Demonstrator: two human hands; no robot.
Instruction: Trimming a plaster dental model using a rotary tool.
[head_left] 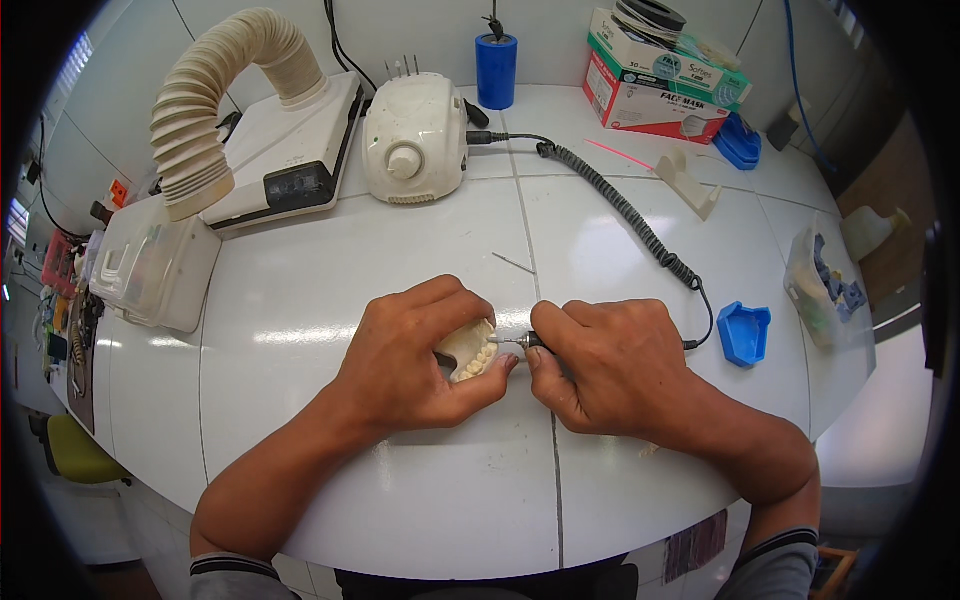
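Observation:
My left hand [405, 350] is closed round a cream dental cast [467, 348], its row of teeth [480, 362] facing right between the thumb and fingers. Part of the cast lies hidden under those fingers. My right hand [610, 365] grips a dark rotary handpiece [533, 340]; most of its body is covered by the palm. A thin metal bur [508, 340] juts from its tip and meets, or comes very near, the teeth. The coiled cord [630, 215] runs from the handpiece's back end up to a white control unit [415, 140] with a round knob.
A loose bur [514, 263] lies beyond my hands. At left stand an extractor box with a ribbed hose [195, 120] and a plastic case [155, 260]. On the right are a blue tray [744, 334], a clear container [822, 285] and mask boxes [660, 85]. A blue cylinder [496, 72] stands behind.

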